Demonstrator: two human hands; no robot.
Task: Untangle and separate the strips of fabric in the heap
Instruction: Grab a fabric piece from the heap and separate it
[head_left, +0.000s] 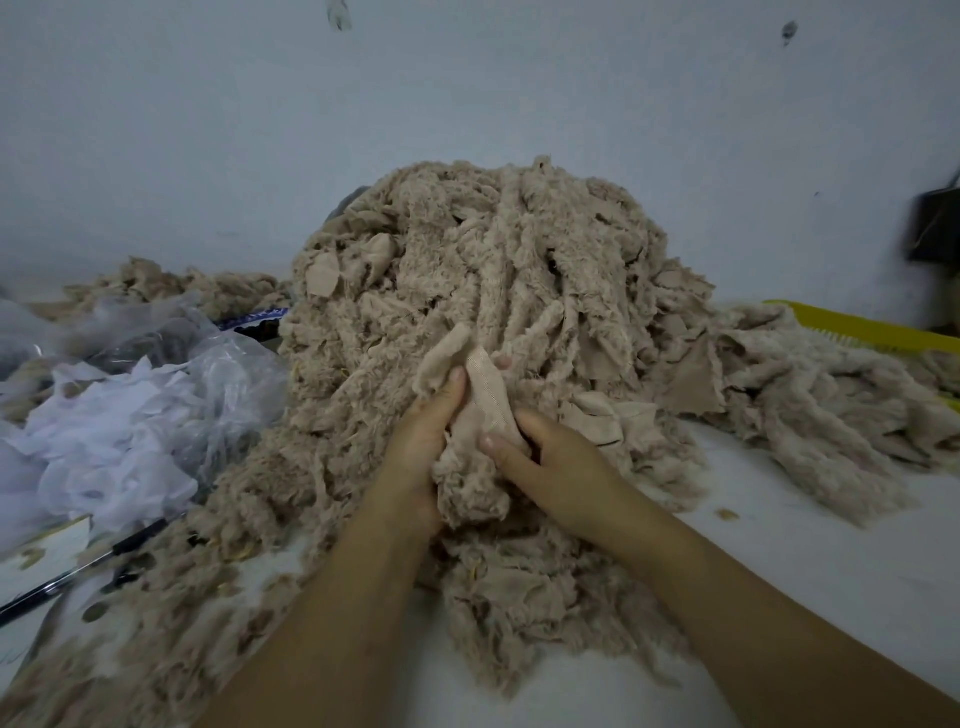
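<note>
Head view: left hand (421, 441) and right hand (553, 460) hold one beige strip (485, 387) against the heap (493, 260).
Left hand curls round the strip, thumb pressed on its ribbed backing; right hand pinches it just below, thumb on top. Strip lies between both hands; heap rises directly beyond them, and a flatter pile (810, 400) lies well right of the right hand.

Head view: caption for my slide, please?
The left hand and right hand grip one beige strip on the tangled fabric heap.
</note>
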